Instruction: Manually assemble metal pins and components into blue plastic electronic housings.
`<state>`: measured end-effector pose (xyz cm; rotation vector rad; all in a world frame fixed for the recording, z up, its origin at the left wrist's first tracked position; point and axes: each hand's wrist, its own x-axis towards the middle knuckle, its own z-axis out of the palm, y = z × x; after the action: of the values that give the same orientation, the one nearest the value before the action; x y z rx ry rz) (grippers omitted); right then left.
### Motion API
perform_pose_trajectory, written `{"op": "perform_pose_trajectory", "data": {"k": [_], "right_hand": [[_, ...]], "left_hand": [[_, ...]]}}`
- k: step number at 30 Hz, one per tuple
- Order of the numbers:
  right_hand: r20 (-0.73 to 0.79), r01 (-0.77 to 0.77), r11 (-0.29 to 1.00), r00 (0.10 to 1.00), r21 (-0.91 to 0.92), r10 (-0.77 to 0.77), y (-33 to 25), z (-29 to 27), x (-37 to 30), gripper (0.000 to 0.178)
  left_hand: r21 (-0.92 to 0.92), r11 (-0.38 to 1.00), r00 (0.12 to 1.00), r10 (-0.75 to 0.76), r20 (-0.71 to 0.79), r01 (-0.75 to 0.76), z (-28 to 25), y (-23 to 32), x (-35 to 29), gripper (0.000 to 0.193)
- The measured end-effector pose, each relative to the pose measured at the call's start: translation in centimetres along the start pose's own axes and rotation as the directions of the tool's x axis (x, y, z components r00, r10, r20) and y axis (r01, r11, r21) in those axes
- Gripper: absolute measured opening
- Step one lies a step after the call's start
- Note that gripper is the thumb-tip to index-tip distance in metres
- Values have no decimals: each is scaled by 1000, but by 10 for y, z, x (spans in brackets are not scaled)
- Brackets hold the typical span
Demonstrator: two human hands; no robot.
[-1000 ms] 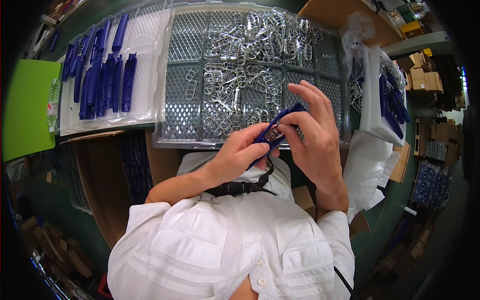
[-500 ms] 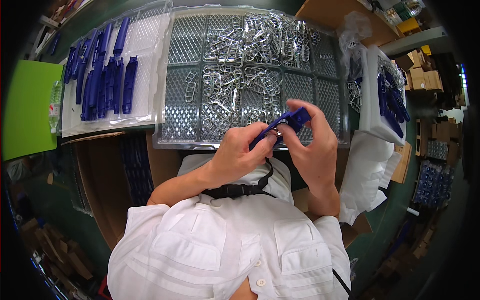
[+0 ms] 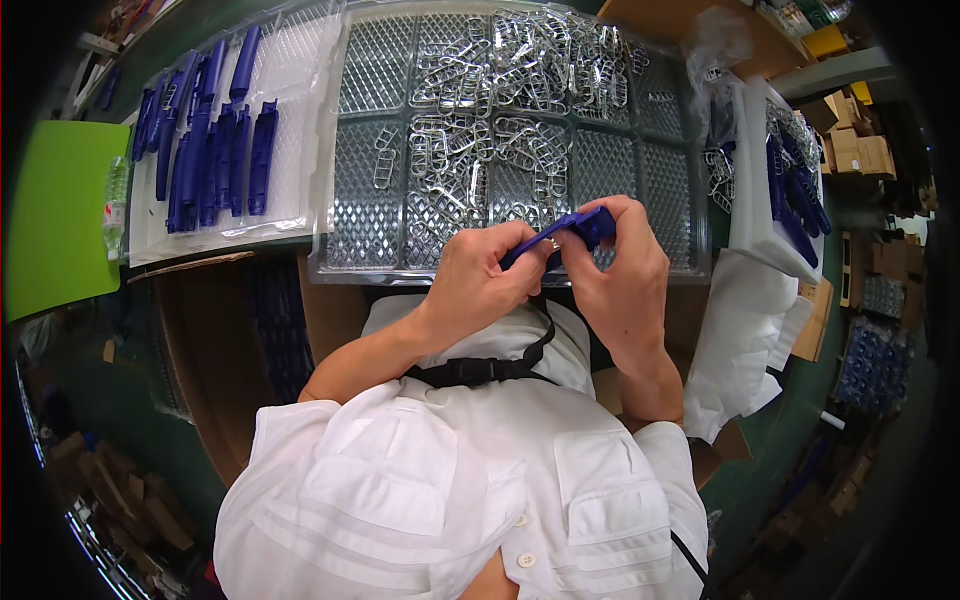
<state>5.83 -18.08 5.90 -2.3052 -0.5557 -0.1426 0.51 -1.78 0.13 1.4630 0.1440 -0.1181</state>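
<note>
A long dark-blue plastic part [image 3: 596, 226] is held between both hands over the near edge of the divided tray. My left hand [image 3: 482, 268] closes round its lower left end. My right hand [image 3: 622, 262] grips the wider upper right end, thumb pressed against it. A small shiny metal piece [image 3: 553, 243] shows at the part between the hands; the fingers hide most of it. Beyond them, the clear tray [image 3: 352, 262] holds heaps of bright metal loop-shaped clips [image 3: 447, 160] in several compartments.
Several similar blue parts [image 3: 262, 160] lie on a white tray [image 3: 285, 205] at the left, beside a plastic bottle [image 3: 114, 205] and a green panel [image 3: 60, 220]. A white foam box [image 3: 752, 215] with blue parts and clips stands right. Below the table edge is an open cardboard box [image 3: 215, 370].
The right fingers have closed in from a looser, raised hold and now wrap the upper end. The blue part has turned slightly, and the metal piece is more covered.
</note>
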Motion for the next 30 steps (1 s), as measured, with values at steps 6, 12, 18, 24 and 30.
{"op": "perform_pose_trajectory", "data": {"k": [6,12,18,24,30], "right_hand": [[186,-65,811,981,581,-55,25,-12,4,32],[-111,205,571,975,795,-195,46,-20,-1,33],[-288,367,704,928,608,-236,62,-8,0,23],[-354,364,706,920,607,-170,75,-1,3,27],[-346,317,698,932,642,-105,89,3,7,30]], "left_hand": [[222,966,991,127,38,-133,-10,19,-7,23],[309,868,906,298,301,-389,-36,40,-18,46],[328,832,894,403,198,-448,-37,45,-14,53],[377,810,894,412,178,-449,-39,52,-3,54],[414,801,901,387,195,-433,-40,58,9,51]]}}
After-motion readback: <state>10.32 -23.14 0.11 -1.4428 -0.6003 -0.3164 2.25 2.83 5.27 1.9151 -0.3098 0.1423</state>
